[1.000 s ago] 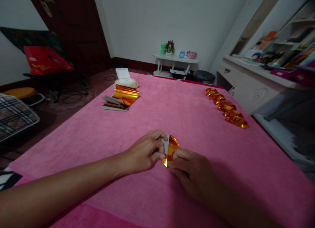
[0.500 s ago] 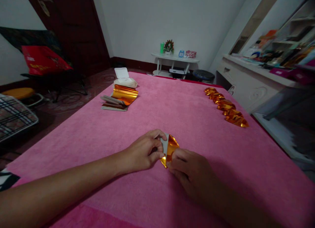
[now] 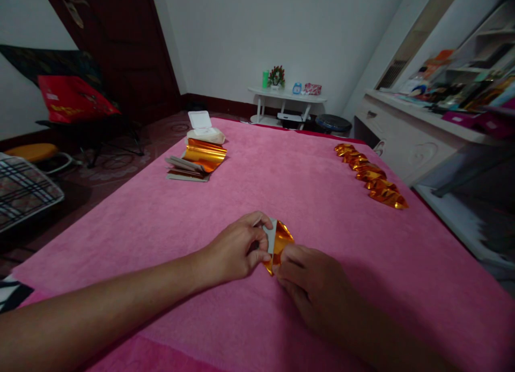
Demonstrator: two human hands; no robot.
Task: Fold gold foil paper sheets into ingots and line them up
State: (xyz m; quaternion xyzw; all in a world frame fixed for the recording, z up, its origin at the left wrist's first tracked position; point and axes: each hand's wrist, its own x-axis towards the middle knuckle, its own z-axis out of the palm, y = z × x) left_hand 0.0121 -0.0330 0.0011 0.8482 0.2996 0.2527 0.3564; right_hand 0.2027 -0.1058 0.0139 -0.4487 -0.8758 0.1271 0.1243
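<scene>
1. A person's left hand (image 3: 241, 246) pinches the grey-backed side of a partly folded, shiny orange-gold foil sheet (image 3: 284, 237), thumb and fingers gripping near its lower tip.
2. The right hand (image 3: 316, 278), fingers curled tightly, grasps the sheet's gold side; its fingertips are partly hidden.
3. The sheet sits midway between the left and right edges of a pink plush cloth (image 3: 193, 216), toward the near edge.
4. Compared with half a second earlier, both hands hold nearly the same pose, while the bright yellow glint at the sheet's lower tip dims to darker orange.
5. Unchanged are a loose stack of grey-backed gold foil sheets (image 3: 205, 155) by the far left corner and a row of crumpled-looking, folded gold foil pieces (image 3: 370, 173) along the right edge.
</scene>
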